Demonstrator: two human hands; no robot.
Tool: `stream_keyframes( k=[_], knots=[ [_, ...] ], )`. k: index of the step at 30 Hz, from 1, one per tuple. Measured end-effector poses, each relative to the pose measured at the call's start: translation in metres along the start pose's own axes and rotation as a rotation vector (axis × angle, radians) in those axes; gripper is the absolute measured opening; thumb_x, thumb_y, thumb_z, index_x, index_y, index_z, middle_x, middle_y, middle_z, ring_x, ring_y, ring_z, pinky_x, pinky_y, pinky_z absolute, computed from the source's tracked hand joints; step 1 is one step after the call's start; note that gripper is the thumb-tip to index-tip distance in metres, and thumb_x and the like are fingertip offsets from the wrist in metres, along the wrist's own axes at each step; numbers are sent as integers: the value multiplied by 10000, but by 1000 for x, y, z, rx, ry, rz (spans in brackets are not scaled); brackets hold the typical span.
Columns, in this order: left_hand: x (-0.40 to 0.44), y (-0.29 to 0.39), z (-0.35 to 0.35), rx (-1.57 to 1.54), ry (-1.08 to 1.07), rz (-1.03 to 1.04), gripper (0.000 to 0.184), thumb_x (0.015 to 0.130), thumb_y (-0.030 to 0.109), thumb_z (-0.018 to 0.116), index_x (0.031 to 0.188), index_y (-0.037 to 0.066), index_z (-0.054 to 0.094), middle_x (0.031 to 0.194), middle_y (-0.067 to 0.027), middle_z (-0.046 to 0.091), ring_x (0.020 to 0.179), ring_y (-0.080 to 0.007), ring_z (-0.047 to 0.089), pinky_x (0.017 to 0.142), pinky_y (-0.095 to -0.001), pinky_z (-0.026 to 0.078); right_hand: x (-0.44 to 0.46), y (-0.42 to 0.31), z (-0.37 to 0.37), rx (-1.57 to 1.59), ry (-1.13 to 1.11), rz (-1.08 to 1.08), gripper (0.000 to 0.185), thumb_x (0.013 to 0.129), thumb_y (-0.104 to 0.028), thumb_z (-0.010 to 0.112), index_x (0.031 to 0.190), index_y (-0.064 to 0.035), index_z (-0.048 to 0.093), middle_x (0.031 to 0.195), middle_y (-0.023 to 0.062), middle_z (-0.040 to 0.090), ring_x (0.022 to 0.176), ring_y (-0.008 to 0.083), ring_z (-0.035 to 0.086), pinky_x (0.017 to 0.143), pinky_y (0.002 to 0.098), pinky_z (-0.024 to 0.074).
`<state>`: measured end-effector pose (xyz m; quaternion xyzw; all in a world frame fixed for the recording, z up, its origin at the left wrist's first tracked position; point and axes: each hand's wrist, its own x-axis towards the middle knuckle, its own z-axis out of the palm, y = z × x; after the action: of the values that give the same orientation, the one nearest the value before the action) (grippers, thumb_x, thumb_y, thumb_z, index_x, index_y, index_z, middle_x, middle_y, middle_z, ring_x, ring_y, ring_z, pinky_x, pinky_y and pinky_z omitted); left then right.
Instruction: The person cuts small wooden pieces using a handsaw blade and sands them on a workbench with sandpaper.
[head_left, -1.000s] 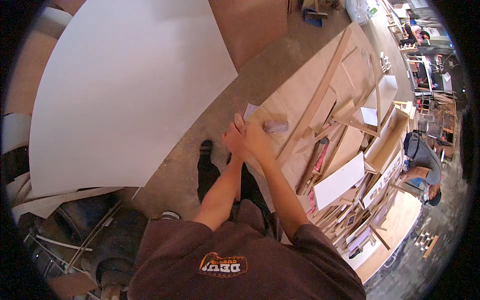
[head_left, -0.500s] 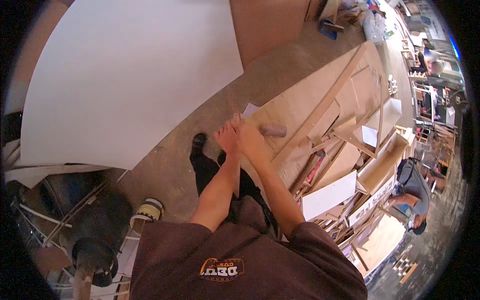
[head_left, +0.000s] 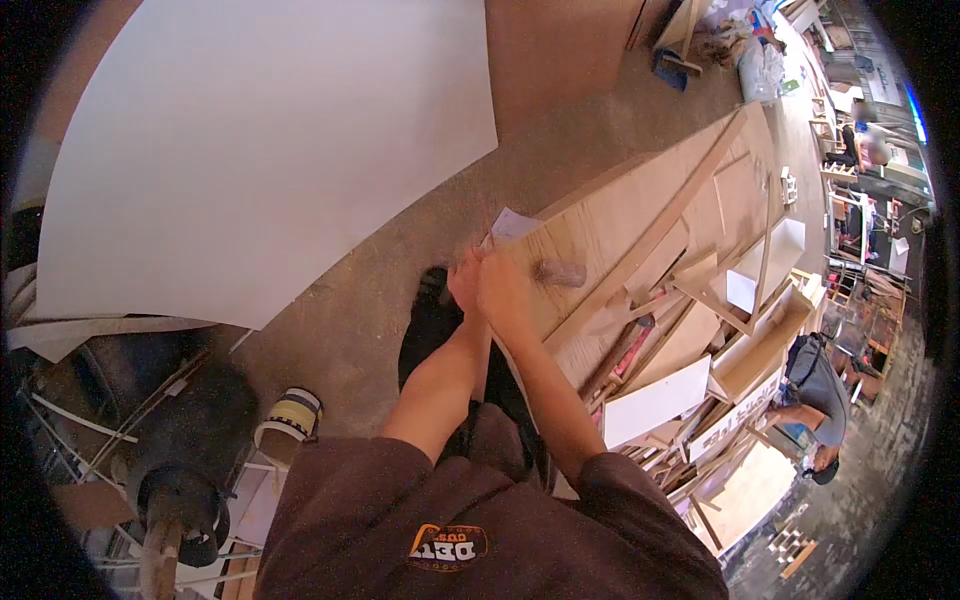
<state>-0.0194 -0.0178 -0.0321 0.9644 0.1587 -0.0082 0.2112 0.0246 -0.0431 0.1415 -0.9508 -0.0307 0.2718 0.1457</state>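
Observation:
My left hand and my right hand are close together in front of my legs, by the edge of a plywood sheet. The fingers of both are closed. Between my forearms runs a thin pale strip, mostly hidden; whether the hands grip it I cannot tell. A brown cylinder lies on the plywood just right of my right hand, apart from it. A sheet of paper shows just beyond the hands.
A large white panel stands on the left. Wood offcuts and an open wooden box pile up on the right, with a person beyond. A bucket and a black cylinder stand lower left. A dustpan lies farther off.
My view has shifted slightly. Both hands stay together and closed, a little farther right in view. The person on the right has shifted slightly downward in the picture.

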Motion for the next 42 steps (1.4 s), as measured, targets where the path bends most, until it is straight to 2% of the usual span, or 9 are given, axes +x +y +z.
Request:
stream_keyframes(
  k=[7, 9, 19, 25, 28, 31, 33, 40, 42],
  knots=[
    [-9, -7, -9, -107, -105, 40, 229, 893, 274, 568, 986, 75, 633, 814, -77, 689, 774, -221, 681, 727, -380, 488, 0, 32, 47, -594, 238, -338, 230, 860, -144, 575, 1020, -5, 666, 1035, 175, 669, 989, 330, 656, 732, 411, 548],
    [-7, -4, -10, -102, -109, 47, 232, 894, 277, 567, 994, 78, 632, 824, -78, 688, 779, -223, 680, 732, -384, 487, 0, 21, 40, -47, 44, 34, 216, 859, -146, 582, 985, 6, 669, 1031, 180, 663, 1012, 328, 633, 737, 384, 542],
    [-12, -4, -3, -90, -127, 80, 249, 895, 289, 562, 1035, 94, 627, 875, -81, 681, 805, -235, 677, 760, -402, 479, -25, 18, 49, -21, 260, 37, 262, 856, -158, 581, 1055, -5, 658, 1007, 174, 668, 1025, 317, 629, 740, 391, 547],
    [-12, -9, -7, -72, -148, 84, 262, 896, 297, 559, 1060, 103, 624, 905, -83, 678, 820, -242, 675, 777, -414, 474, 8, 3, 22, -205, -73, -125, 370, 871, -368, 583, 1022, -55, 710, 1071, 206, 656, 1058, 355, 596, 844, 529, 502],
    [-7, -6, -7, -72, -157, 73, 269, 896, 301, 557, 1073, 108, 622, 920, -84, 676, 828, -246, 674, 785, -419, 472, -16, 5, 17, -654, 505, -178, 362, 860, -164, 556, 1197, -42, 608, 1184, 168, 616, 1115, 320, 587, 880, 394, 499],
    [-12, -6, -2, -63, -158, 73, 277, 896, 305, 555, 1085, 113, 621, 936, -85, 674, 836, -249, 673, 794, -425, 469, 16, 20, 46, -246, 352, -255, 301, 850, -157, 564, 1127, -59, 631, 1166, 164, 618, 1121, 319, 578, 897, 393, 484],
    [-12, -6, 0, -61, -150, 73, 282, 897, 307, 554, 1093, 116, 620, 946, -85, 672, 841, -252, 672, 799, -428, 468, 34, 18, 56, -36, 5, 8, 337, 866, -280, 595, 1056, -12, 670, 1086, 207, 655, 1119, 414, 550, 929, 529, 463],
    [-13, -3, 0, -43, -152, 50, 301, 898, 316, 551, 1122, 127, 617, 981, -88, 668, 859, -260, 670, 819, -441, 462, -3, 0, 26, -59, 296, -133, 178, 870, -167, 565, 954, -50, 671, 1066, 160, 640, 1093, 317, 583, 895, 411, 484],
    [-15, -3, 1, -44, -158, 45, 306, 898, 319, 550, 1130, 130, 616, 991, -88, 667, 864, -263, 669, 825, -445, 461, 9, -8, 43, -46, 72, 60, 167, 869, -148, 574, 961, -48, 670, 1064, 157, 640, 1037, 313, 613, 859, 422, 501]
  ],
)
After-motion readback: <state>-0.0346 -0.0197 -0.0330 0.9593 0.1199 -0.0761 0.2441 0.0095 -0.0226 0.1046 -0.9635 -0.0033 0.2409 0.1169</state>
